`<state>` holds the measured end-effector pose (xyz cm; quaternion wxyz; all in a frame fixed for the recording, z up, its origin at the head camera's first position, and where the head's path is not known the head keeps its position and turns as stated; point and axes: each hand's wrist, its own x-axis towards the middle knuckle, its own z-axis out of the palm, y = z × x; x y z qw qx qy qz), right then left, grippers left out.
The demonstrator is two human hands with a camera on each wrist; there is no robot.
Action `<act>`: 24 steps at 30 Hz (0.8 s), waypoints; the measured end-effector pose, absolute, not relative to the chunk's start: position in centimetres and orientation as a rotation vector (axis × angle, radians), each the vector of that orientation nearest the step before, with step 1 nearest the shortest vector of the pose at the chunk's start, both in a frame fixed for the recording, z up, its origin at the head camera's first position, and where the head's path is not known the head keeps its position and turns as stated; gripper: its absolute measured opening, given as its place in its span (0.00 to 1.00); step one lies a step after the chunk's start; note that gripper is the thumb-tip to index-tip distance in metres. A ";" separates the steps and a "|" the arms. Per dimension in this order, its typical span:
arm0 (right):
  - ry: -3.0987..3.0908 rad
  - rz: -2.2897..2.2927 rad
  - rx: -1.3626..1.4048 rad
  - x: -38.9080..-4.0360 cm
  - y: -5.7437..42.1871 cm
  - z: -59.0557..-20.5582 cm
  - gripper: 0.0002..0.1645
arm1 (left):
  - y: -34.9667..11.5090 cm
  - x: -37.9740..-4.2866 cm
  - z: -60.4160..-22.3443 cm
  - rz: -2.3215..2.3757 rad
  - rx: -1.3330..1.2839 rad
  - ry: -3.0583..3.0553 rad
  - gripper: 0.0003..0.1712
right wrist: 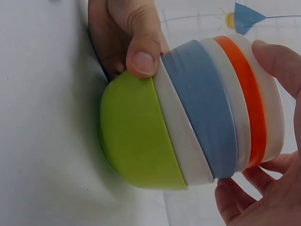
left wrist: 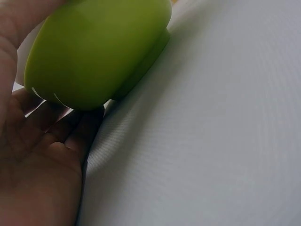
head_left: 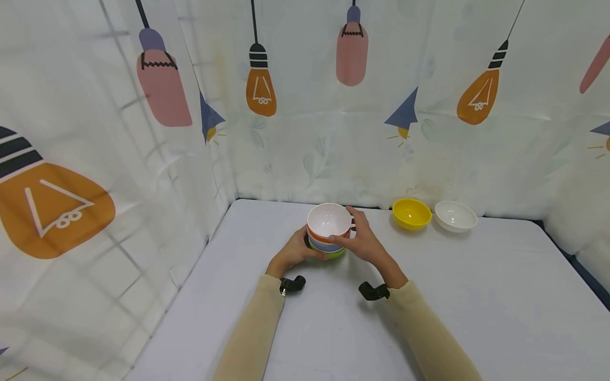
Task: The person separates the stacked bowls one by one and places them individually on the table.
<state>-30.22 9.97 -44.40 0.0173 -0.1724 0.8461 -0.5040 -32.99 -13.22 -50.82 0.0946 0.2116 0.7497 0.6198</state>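
Both hands are around a stack of nested bowls near the table's back edge. A green bowl (right wrist: 136, 136) forms the bottom. Above its rim come white and blue (right wrist: 202, 103) layers, tilted slightly against it. At the top is a white bowl with an orange band (right wrist: 244, 89); its white inside (head_left: 329, 218) faces up in the head view. My left hand (head_left: 296, 250) grips the green bowl low on the left, thumb near its rim and fingers behind. My right hand (head_left: 366, 243) holds the orange-banded bowl, thumb on the near side and fingers around the far side.
A yellow bowl (head_left: 412, 214) and a white bowl (head_left: 455, 216) stand side by side at the back, right of the stack. The white-covered table (head_left: 500, 307) ends at a patterned curtain (head_left: 305, 148) behind and on the left.
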 end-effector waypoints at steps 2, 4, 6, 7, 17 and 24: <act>2.620 -1.582 -0.522 -30.1 9.7 -44.3 0.63 | -13.2 -33.0 -50.8 1.836 0.626 2.229 0.57; 2.617 -1.589 -0.501 -30.0 9.5 -44.3 0.64 | -13.2 -33.0 -50.8 1.831 0.627 2.236 0.57; 2.611 -1.603 -0.484 -30.0 9.3 -44.3 0.66 | -13.2 -33.0 -50.8 1.832 0.629 2.233 0.57; 2.613 -1.604 -0.476 -29.9 9.2 -44.3 0.66 | -13.2 -33.0 -50.9 1.834 0.630 2.230 0.57; 2.679 -1.624 -0.441 -30.0 8.2 -44.8 0.69 | -13.2 -33.1 -51.1 1.849 0.628 2.219 0.56; 2.713 -1.664 -0.403 -29.9 7.7 -45.0 0.71 | -13.1 -33.2 -51.1 1.845 0.622 2.232 0.56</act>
